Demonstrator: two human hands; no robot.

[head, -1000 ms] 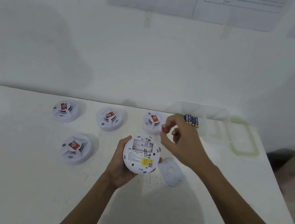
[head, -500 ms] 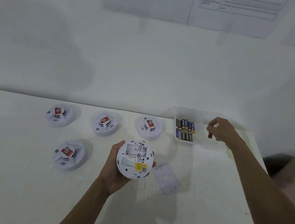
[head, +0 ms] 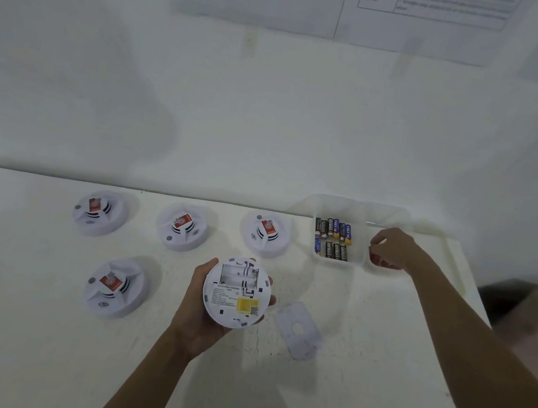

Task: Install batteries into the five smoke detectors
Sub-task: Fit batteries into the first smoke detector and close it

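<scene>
While the left hand (head: 199, 311) cups one smoke detector (head: 236, 292) from below, fingers wrapped round its rim, the unit is held back-up above the white table (head: 16, 341), its battery bay open and bare; a yellow sticker sits on its back beside lines of print too small to read. At 4 o'clock from it a loose cover plate (head: 298, 329) lies flat. Four more detectors rest face-up with red stickers: at 9 o'clock (head: 114, 287), 10 o'clock (head: 99, 213), 11 o'clock (head: 183, 226) and 12 o'clock (head: 265, 233). At 2 o'clock a clear tray (head: 313, 257) holds batteries (head: 334, 235), some marked "EVEREADY", others "PL CELL". Just at the tray's 3 o'clock side the right hand (head: 391, 248) hovers with fingers curled; whether it grips anything cannot be told. A paper sheet (head: 433, 5) on the wall carries blurred text.
</scene>
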